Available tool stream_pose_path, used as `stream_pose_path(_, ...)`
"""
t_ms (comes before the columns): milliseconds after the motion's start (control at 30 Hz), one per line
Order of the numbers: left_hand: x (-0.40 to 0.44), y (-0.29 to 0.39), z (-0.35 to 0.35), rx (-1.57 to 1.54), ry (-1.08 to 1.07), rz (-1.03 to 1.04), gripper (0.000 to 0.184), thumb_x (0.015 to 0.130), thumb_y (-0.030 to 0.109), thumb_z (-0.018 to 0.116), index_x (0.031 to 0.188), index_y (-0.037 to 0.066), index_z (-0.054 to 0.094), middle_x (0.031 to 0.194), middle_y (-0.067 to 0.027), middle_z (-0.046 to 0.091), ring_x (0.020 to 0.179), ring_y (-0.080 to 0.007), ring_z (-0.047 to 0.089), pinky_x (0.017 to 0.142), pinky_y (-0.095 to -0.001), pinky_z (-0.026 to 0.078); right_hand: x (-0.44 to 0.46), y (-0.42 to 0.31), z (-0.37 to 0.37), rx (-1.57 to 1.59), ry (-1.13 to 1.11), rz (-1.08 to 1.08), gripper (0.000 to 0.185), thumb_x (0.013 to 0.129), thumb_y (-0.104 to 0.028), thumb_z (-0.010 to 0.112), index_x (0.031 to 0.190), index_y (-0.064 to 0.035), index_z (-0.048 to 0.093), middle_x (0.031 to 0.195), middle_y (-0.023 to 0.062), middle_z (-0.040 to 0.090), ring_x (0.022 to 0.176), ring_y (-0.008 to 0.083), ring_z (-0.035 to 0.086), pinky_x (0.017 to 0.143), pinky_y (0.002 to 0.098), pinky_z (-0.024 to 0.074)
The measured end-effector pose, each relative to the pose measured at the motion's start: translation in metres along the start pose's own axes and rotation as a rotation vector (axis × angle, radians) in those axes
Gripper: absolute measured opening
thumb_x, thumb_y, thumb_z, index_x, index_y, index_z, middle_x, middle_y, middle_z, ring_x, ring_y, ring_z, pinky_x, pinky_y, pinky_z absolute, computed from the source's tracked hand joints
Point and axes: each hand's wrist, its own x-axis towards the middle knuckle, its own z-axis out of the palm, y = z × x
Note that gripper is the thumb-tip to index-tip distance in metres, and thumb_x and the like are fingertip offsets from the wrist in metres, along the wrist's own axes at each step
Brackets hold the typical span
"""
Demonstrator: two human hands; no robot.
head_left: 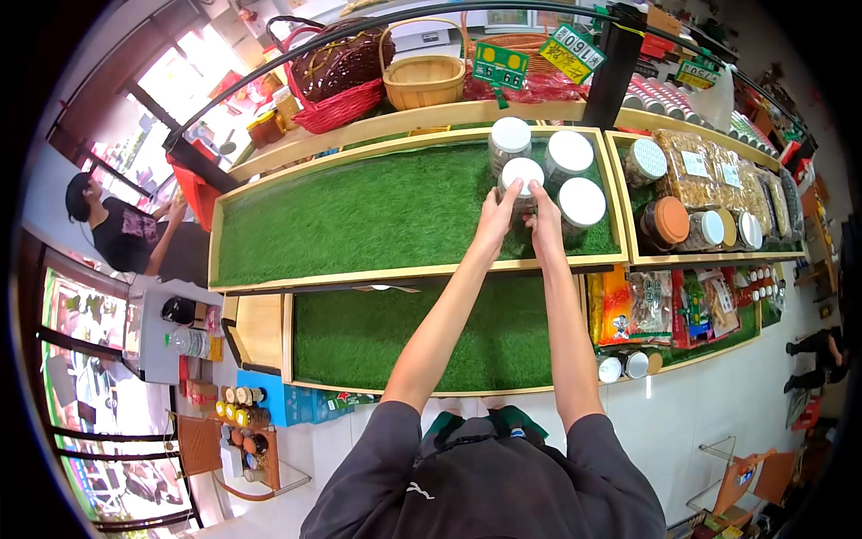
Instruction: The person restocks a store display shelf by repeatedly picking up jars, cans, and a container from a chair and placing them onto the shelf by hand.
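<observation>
Both my hands are wrapped around one white-lidded jar point(522, 172) at the right end of the upper shelf tray. My left hand point(496, 218) grips its left side and my right hand point(543, 216) its right side, thumbs by the lid. Close behind it stands another white-lidded jar point(510, 136). Two more jars are to its right, a rear jar point(569, 153) and a front jar point(582, 203). Green artificial turf point(350, 202) lines the wooden-edged tray. Whether the held jar touches the turf is hidden by my hands.
A wooden divider point(616, 198) separates the right-hand tray, which holds jars and bagged dry goods point(696, 166). Baskets point(422, 81) and price signs point(501, 66) stand behind. A lower turf shelf point(413, 337) juts toward me. Another person point(135, 225) is at the left.
</observation>
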Motion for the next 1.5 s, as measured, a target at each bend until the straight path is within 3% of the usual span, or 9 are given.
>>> stream_pose_path(67,-0.002,0.005,0.001,0.037,0.015,-0.054,0.061,0.087,0.051,0.059,0.127,0.007,0.047,0.119,-0.0056,0.054,0.108,-0.0157,0.049,0.096,-0.0393,0.034,0.0,-0.003,0.002,-0.009,-0.007,-0.006,0.057,0.082,-0.052,0.06,0.112,-0.0026,0.063,0.091,0.0015,0.06,0.072,0.0091,0.047,0.061,0.0225,0.0346)
stream_pose_path(233,0.003,-0.005,-0.004,-0.09,-0.067,0.031,0.045,0.09,0.045,0.058,0.116,0.008,0.053,0.1,-0.0019,0.06,0.088,-0.0122,0.056,0.076,-0.0285,0.044,0.008,0.013,-0.003,-0.018,0.002,-0.059,0.058,0.085,-0.052,0.059,0.117,-0.0039,0.062,0.096,0.0016,0.06,0.076,0.0096,0.05,0.063,0.0225,0.0372)
stream_pose_path(300,0.028,-0.036,-0.014,-0.079,0.036,0.088,0.074,0.085,0.05,0.063,0.129,-0.005,0.041,0.113,-0.0141,0.058,0.099,-0.0188,0.058,0.082,-0.031,0.047,0.011,0.019,-0.006,0.039,-0.021,-0.066,0.055,0.087,-0.05,0.059,0.122,-0.0081,0.059,0.109,0.0008,0.059,0.087,0.011,0.052,0.069,0.026,0.039)
stream_pose_path(367,0.032,-0.04,-0.017,-0.114,-0.004,0.103,0.108,0.079,0.058,0.066,0.143,-0.011,0.014,0.143,-0.0276,0.032,0.131,-0.029,0.036,0.105,-0.0342,0.033,0.004,0.016,-0.002,0.073,-0.023,-0.071,0.06,0.086,-0.048,0.059,0.129,-0.0064,0.053,0.111,0.0043,0.058,0.093,0.0143,0.053,0.073,0.0293,0.0409)
stream_pose_path(567,-0.011,-0.012,-0.01,0.014,0.116,0.142,0.101,0.083,0.054,0.062,0.144,-0.01,0.014,0.148,-0.0277,0.021,0.138,-0.0321,0.024,0.112,-0.0374,0.022,-0.023,0.014,0.009,0.227,0.089,-0.089,0.079,0.083,-0.039,0.068,0.14,0.0022,0.031,0.116,0.0087,0.049,0.084,0.0162,0.048,0.07,0.0278,0.0422)
stream_pose_path(733,-0.041,-0.01,-0.013,0.18,0.089,0.213,0.087,0.088,0.048,0.059,0.142,-0.01,0.022,0.147,-0.0281,0.026,0.137,-0.0331,0.028,0.11,-0.0379,0.027,-0.04,0.021,0.016,0.232,0.135,-0.095,0.084,0.084,-0.037,0.068,0.143,0.0019,0.021,0.13,0.0138,0.043,0.107,0.0243,0.047,0.084,0.036,0.0405)
stream_pose_path(1000,-0.115,-0.018,-0.055,0.331,0.128,0.313,0.064,0.09,0.036,0.061,0.14,0.004,0.036,0.142,-0.02,0.037,0.132,-0.0309,0.037,0.104,-0.0421,0.038,-0.097,0.037,0.047,0.15,0.265,-0.185,0.067,0.089,-0.015,0.059,0.142,-0.0018,0.021,0.133,0.0142,0.037,0.106,0.0228,0.051,0.085,0.0354,0.0452)
stream_pose_path(1333,-0.247,-0.038,-0.161,0.189,0.412,0.513,0.045,0.096,0.016,0.05,0.137,0.001,0.039,0.138,-0.0126,0.042,0.125,-0.024,0.045,0.104,-0.0377,0.04,-0.218,0.142,0.126,-0.013,-0.379,-0.148,0.037,0.094,-0.022,0.049,0.125,-0.0021,0.044,0.111,0.0087,0.048,0.101,0.0163,0.05,0.084,0.0297,0.0459)
stream_pose_path(1500,-0.375,-0.119,-0.257,0.205,0.907,0.404,0.041,0.095,0.022,0.053,0.131,0.002,0.047,0.131,-0.0129,0.05,0.121,-0.0211,0.049,0.1,-0.0348,0.042,-0.309,0.229,0.131,-0.42,-0.797,0.308,0.035,0.09,-0.024,0.059,0.118,-0.0044,0.051,0.104,0.0044,0.054,0.083,0.01,0.051,0.064,0.0234,0.045)
